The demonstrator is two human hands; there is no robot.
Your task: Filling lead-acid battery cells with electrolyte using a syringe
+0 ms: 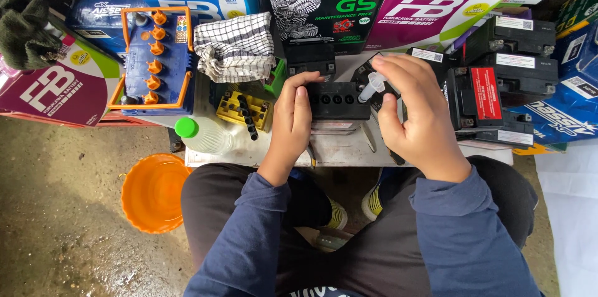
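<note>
While the left hand [291, 124] braces the small black battery [337, 100] on the counter [349, 150], the right hand [418, 112] holds a clear syringe [372, 86] over it.
Left fingers lie flat along the battery's left end, not curled shut. Right fingers grasp the syringe, tip tilted down toward the row of round filler holes. Nearby: plastic bottle with green cap [202, 134], checked cloth [235, 46], orange basin [154, 192] on the floor.
</note>
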